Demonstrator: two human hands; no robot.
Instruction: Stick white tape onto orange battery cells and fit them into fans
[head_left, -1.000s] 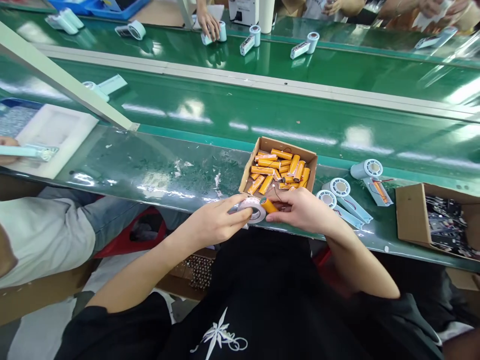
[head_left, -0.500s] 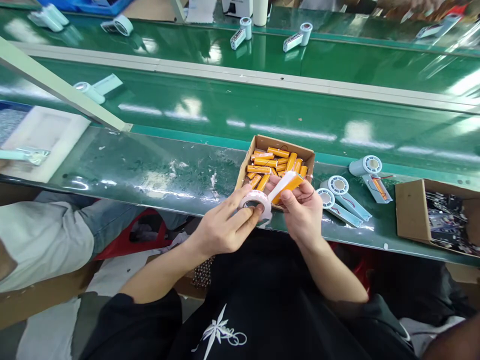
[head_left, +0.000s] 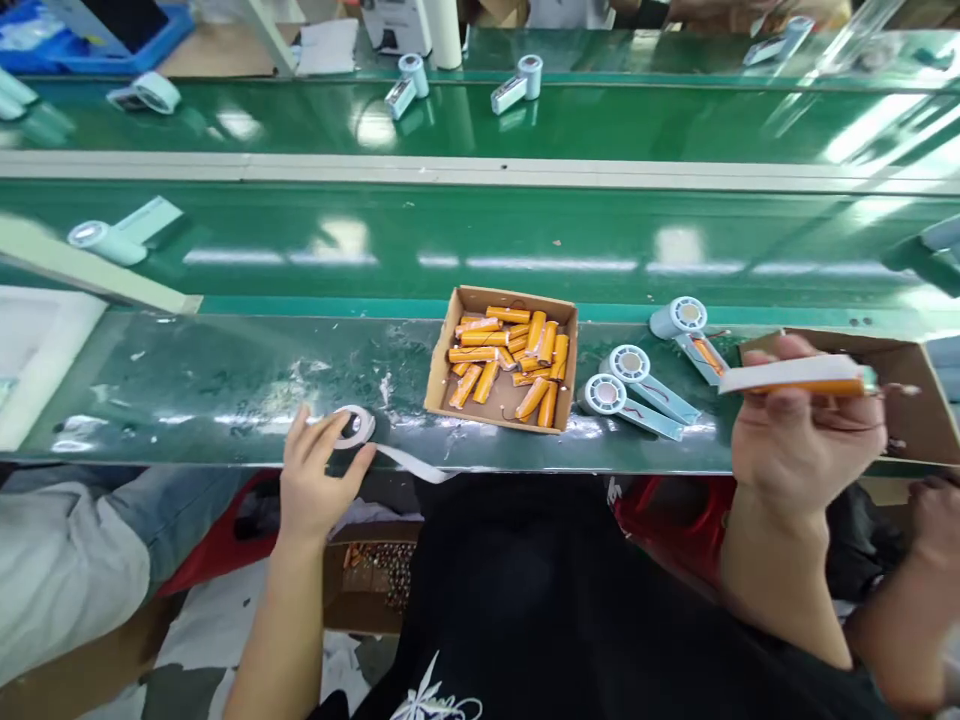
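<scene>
At the bench's front edge, my left hand [head_left: 319,485] has its thumb and index finger at a roll of white tape [head_left: 362,425], gripping it. A loose tape tail [head_left: 412,463] trails from the roll to the right. Raised over the right side, my right hand [head_left: 795,440] is closed around an orange cylindrical battery [head_left: 817,386] with a white strip of tape along its side. Its wire end points right. Between my hands a cardboard tray [head_left: 439,385] contains several orange batteries [head_left: 480,340].
Light-blue fan housings [head_left: 628,364] lie right of the tray. A cardboard box [head_left: 919,370] stands behind my right hand. Across the bench runs a green conveyor [head_left: 450,225] with a housing [head_left: 112,240] on it. Another person's hand [head_left: 937,520] shows at the right edge.
My hands have moved apart: the left went left with the tape roll, the right went far right with the battery. The tape strip on the battery is now separate from the roll.
</scene>
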